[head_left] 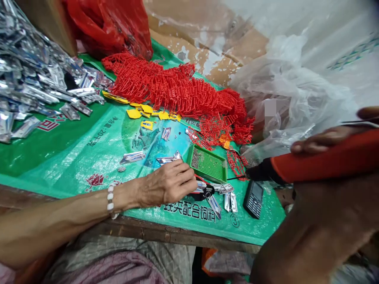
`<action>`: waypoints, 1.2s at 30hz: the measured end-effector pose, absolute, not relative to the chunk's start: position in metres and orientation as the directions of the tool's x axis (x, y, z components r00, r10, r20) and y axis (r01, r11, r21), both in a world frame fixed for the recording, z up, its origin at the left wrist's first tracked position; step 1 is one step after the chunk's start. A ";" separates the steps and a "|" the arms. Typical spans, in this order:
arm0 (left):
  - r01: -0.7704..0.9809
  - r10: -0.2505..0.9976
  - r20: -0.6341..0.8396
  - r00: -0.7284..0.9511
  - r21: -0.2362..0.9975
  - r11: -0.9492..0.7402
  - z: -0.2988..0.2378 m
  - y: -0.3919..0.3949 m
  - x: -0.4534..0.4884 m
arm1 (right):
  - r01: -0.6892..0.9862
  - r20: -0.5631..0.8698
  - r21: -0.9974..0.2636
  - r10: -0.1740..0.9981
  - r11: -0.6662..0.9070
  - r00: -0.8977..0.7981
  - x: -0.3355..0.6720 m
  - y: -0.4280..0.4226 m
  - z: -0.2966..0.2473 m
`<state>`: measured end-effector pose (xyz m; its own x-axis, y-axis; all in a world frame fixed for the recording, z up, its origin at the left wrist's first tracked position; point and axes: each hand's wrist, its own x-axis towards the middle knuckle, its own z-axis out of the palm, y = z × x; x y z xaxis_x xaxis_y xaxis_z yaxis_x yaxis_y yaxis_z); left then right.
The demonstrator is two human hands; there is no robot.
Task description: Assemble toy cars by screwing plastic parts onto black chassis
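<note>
My left hand rests on the green woven sheet, fingers curled in a pinch on a small silver and black piece just below a green tray filled with tiny screws. My right hand is close to the camera at the right, wrapped round a red electric screwdriver whose dark tip points left toward the tray. A few silver metal pieces lie beside the pinched piece.
A heap of red plastic frames lies behind the tray, with yellow pieces in front. A large pile of silver pieces fills the far left. A black phone lies near the sheet's front edge. Clear plastic bags bulk at the right.
</note>
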<state>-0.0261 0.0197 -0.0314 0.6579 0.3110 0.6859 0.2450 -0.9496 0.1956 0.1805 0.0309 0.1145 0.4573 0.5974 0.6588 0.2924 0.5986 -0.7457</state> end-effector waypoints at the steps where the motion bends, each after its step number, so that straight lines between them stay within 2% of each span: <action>1: 0.245 0.231 0.715 0.660 0.086 -0.966 -0.031 0.020 -0.028 | 0.303 0.648 -0.755 0.585 0.582 0.488 0.184 0.033 0.113; 4: 0.243 0.032 0.750 0.661 -0.174 -0.954 -0.030 0.018 -0.032 | 0.415 0.633 -0.773 0.612 0.479 0.474 0.197 0.028 0.103; 7: 0.233 -0.030 0.744 0.668 -0.248 -0.940 -0.032 0.014 -0.035 | 0.726 0.643 -0.655 0.658 0.208 0.392 0.210 0.005 0.083; 8: 0.232 -0.040 0.742 0.669 -0.260 -0.937 -0.032 0.013 -0.036 | 0.806 0.656 -0.583 0.644 0.101 0.394 0.211 -0.006 0.075; 9: 0.231 -0.045 0.739 0.672 -0.267 -0.936 -0.032 0.012 -0.036 | 0.853 0.701 -0.518 0.603 0.064 0.381 0.210 -0.018 0.066; 10: 0.232 -0.045 0.737 0.674 -0.269 -0.935 -0.033 0.011 -0.036 | 0.882 0.717 -0.462 0.625 0.096 0.308 0.207 -0.029 0.057; 12: 0.233 -0.047 0.742 0.668 -0.269 -0.934 -0.033 0.011 -0.036 | 0.870 0.556 -0.399 0.831 0.289 -0.021 0.197 -0.045 0.038; 13: 0.233 -0.048 0.746 0.664 -0.268 -0.935 -0.033 0.011 -0.036 | 0.821 0.459 -0.402 0.865 0.405 -0.203 0.191 -0.050 0.029; 15: 0.222 -0.054 0.744 0.666 -0.267 -0.938 -0.033 0.011 -0.035 | 0.738 0.336 -0.454 0.864 0.498 -0.376 0.182 -0.051 0.014; 18: 0.191 -0.069 0.723 0.687 -0.272 -0.943 -0.032 0.010 -0.035 | 0.670 0.209 -0.559 0.865 0.488 -0.456 0.182 -0.044 0.004; 21: 0.169 -0.045 0.676 0.735 -0.248 -0.954 -0.030 0.007 -0.036 | 0.645 0.150 -0.587 0.848 0.489 -0.508 0.190 -0.037 0.004; 28: 0.145 0.036 0.453 0.891 -0.207 -0.968 -0.014 -0.010 -0.056 | 0.619 0.370 -0.416 0.746 0.666 -0.554 0.183 -0.043 -0.001; 30: 0.120 0.049 0.447 0.893 -0.131 -0.984 -0.008 -0.014 -0.063 | 0.641 0.414 -0.324 0.714 0.696 -0.565 0.176 -0.048 -0.005; 31: 0.139 0.099 0.480 0.872 -0.048 -0.989 -0.006 -0.015 -0.066 | 0.663 0.431 -0.266 0.702 0.700 -0.568 0.172 -0.050 -0.008; 33: 0.244 0.306 0.551 0.776 0.185 -0.952 -0.006 -0.014 -0.069 | 0.700 0.475 -0.138 0.667 0.700 -0.574 0.165 -0.054 -0.012; 35: 0.352 0.533 0.525 0.664 0.409 -0.842 -0.009 -0.009 -0.068 | 0.705 0.529 -0.015 0.604 0.709 -0.596 0.158 -0.055 -0.014; 36: 0.375 0.595 0.495 0.633 0.477 -0.795 -0.011 -0.005 -0.067 | 0.692 0.551 0.039 0.562 0.721 -0.617 0.155 -0.055 -0.014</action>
